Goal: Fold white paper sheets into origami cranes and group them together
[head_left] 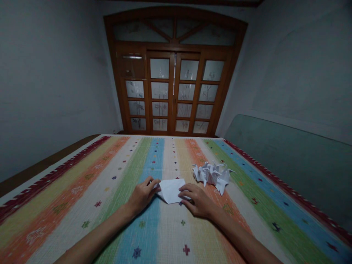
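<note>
A white sheet of paper (172, 190), partly folded, lies flat on the striped cloth (115, 205) in front of me. My left hand (141, 196) rests at its left edge, fingers curled with the tips pressing on the paper. My right hand (196, 201) lies on its lower right corner, fingers bent and pressing the paper down. A heap of several folded white paper figures (213, 175) sits just beyond my right hand, apart from it.
The multicoloured striped cloth covers a wide flat surface with dark red borders (288, 190). A green padded panel (288, 161) runs along the right wall. A wooden door with frosted glass panes (173, 95) stands at the far end.
</note>
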### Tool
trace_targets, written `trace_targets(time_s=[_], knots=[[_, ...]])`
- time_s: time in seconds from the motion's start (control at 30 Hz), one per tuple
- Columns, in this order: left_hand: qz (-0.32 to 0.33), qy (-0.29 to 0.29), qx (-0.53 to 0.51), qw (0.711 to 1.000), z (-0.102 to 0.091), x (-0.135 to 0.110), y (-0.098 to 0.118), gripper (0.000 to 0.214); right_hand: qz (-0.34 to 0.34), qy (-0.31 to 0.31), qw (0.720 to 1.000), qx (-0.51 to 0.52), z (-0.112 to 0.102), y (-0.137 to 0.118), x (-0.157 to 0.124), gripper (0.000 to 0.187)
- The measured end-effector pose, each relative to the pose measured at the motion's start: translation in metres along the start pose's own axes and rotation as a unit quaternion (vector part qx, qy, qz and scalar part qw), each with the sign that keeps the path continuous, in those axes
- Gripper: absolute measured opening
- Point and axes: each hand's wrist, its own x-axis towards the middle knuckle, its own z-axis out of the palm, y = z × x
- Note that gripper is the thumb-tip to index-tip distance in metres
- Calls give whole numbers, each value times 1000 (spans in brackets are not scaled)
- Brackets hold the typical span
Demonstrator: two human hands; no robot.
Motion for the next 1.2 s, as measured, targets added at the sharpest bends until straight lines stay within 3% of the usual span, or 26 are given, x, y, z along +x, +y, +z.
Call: trace_targets(time_s=[0.43,0.73,1.03,1.2], knots=[[51,-117,-46,991,-5,3,7,21,-2,5,1000,-3,0,0,-1,19],[54,-229,-3,972,2,-4,-2,59,23,-15,1000,5,-1,-1,-1,25],[14,-238,30,971,13,-1,10,66,25,-26,999,-9,-1,-1,0,32],[-26,-242,19,970,16,2,17,69,17,-47,999,-15,-3,-2,-1,48]])
